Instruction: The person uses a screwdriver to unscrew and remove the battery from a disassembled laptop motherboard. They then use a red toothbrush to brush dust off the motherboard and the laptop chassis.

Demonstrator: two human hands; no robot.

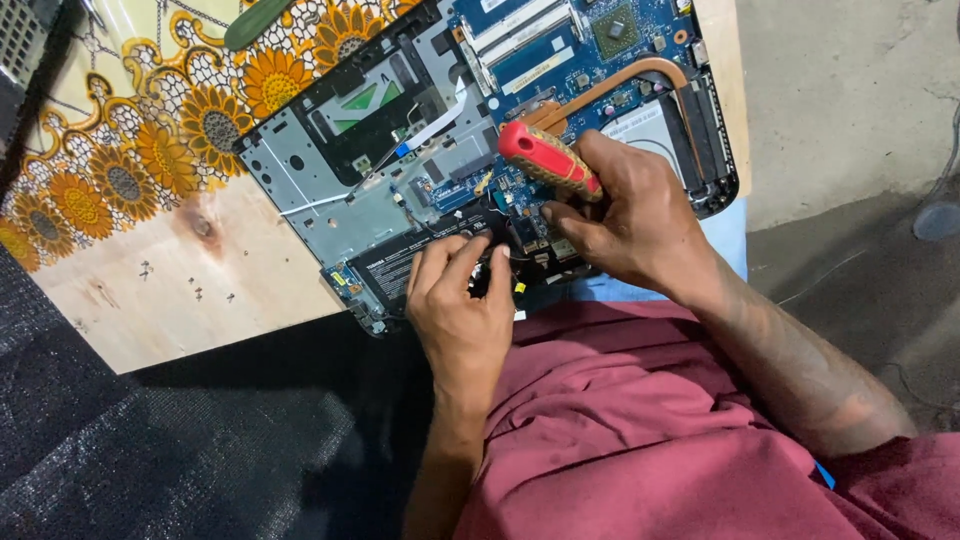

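An opened laptop (330, 170) lies on a wooden board, its blue circuit board (560, 50), copper heat pipe (620, 75) and grey metal frame exposed. My right hand (625, 215) grips a screwdriver with a red and yellow handle (545, 160), its tip down at the laptop's near edge and hidden by my fingers. My left hand (460, 300) rests on the near edge of the laptop, fingertips pressing on the black battery area (400, 265) beside the screwdriver's tip.
The wooden board (170, 290) carries a sunflower-patterned cloth (150, 130) at the left. A dark woven mat (150, 450) lies below the board. A red garment (650, 430) covers my lap. Grey concrete floor (850, 100) with a cable is at the right.
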